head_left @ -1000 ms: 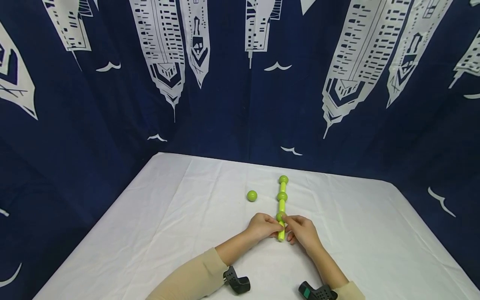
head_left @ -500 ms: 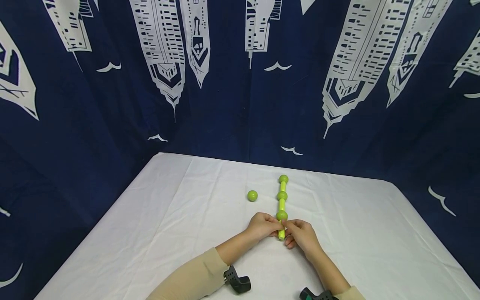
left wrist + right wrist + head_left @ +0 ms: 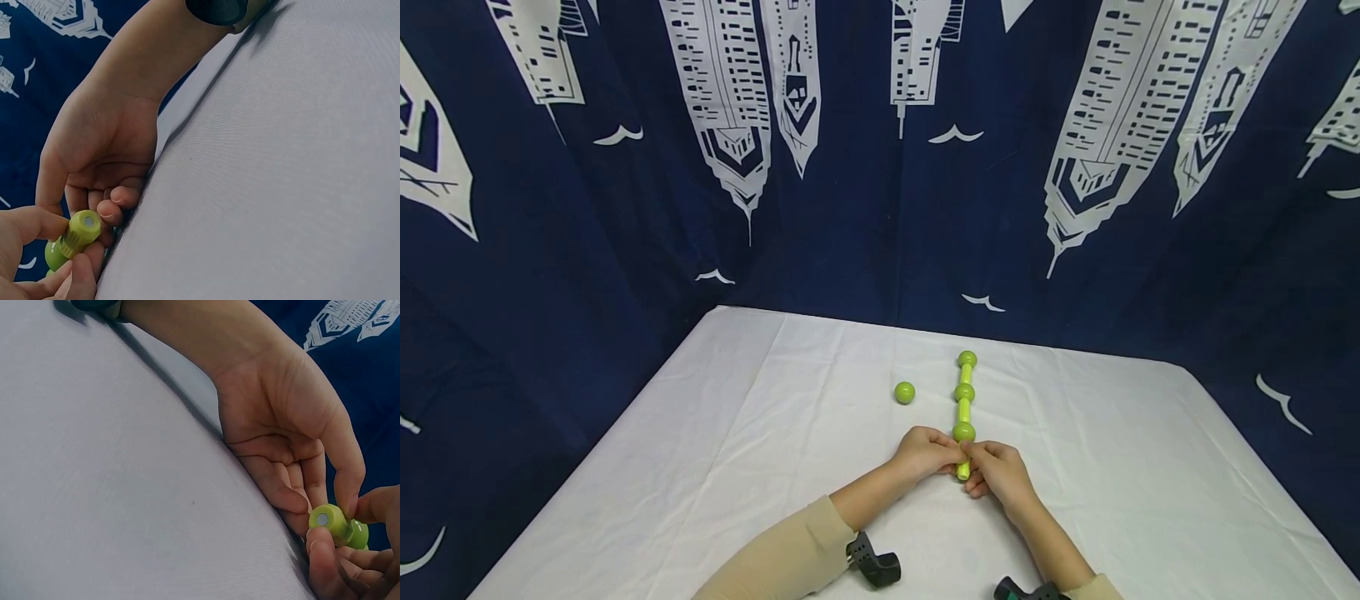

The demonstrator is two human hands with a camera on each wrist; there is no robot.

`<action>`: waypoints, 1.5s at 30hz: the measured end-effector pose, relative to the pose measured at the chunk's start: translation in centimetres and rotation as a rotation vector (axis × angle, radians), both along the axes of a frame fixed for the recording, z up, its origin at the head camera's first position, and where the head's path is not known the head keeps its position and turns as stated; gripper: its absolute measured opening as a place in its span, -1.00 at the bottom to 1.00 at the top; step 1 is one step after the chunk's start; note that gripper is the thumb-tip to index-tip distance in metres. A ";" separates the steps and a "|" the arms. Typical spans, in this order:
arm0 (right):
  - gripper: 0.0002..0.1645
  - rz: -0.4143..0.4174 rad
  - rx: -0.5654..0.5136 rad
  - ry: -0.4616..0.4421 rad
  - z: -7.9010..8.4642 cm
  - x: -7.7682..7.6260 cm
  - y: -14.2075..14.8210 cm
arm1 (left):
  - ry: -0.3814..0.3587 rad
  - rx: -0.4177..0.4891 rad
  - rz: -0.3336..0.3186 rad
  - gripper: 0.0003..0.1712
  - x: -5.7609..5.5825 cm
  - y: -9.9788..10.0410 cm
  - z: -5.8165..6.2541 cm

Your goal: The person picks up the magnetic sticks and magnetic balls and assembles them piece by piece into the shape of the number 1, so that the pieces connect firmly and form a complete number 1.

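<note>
A chain of green balls and short yellow-green rods (image 3: 964, 410) runs away from me on the white table. My left hand (image 3: 922, 454) pinches the nearest rod (image 3: 963, 473) from the left, just below the nearest green ball (image 3: 964, 432). From the other side my right hand (image 3: 1003, 475) pinches the same rod, its thumb and index finger almost meeting the left fingertips. In the left wrist view the rod's end (image 3: 87, 222) shows a small grey disc. The right wrist view has this rod end (image 3: 322, 519) between the fingers of both hands. Fingers hide the rod's middle.
A loose green ball (image 3: 905, 392) lies left of the chain. White cloth covers the table (image 3: 760, 400). Behind it hangs a dark blue curtain (image 3: 850, 250) with white buildings and birds. Black wrist devices (image 3: 876, 565) sit near the sleeves.
My right thumb and index finger have slid off the nearest ball, toward me, onto the rod. The rod's near end has shifted slightly away from me. The left hand has hardly moved.
</note>
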State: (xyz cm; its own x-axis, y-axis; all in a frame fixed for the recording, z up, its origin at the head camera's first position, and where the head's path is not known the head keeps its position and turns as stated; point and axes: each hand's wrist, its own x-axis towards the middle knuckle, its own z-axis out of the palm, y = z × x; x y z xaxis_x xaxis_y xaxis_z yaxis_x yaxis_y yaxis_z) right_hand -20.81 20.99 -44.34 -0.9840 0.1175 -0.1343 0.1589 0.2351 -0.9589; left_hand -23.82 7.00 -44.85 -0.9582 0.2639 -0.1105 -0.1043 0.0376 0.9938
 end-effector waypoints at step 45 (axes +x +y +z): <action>-0.70 -0.030 0.067 0.029 -0.5 -2.1 0.3 | 0.363 -0.269 0.227 -0.77 -4.6 -6.8 1.5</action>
State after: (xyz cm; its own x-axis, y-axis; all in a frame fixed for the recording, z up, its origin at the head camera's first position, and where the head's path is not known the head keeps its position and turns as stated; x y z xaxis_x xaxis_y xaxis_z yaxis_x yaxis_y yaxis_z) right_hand -22.86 21.27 -44.87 -0.9833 0.1543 -0.0965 0.1389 0.2941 -0.9456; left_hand -28.38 0.19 -43.32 -0.9773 0.0526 0.2050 0.2111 0.3136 0.9258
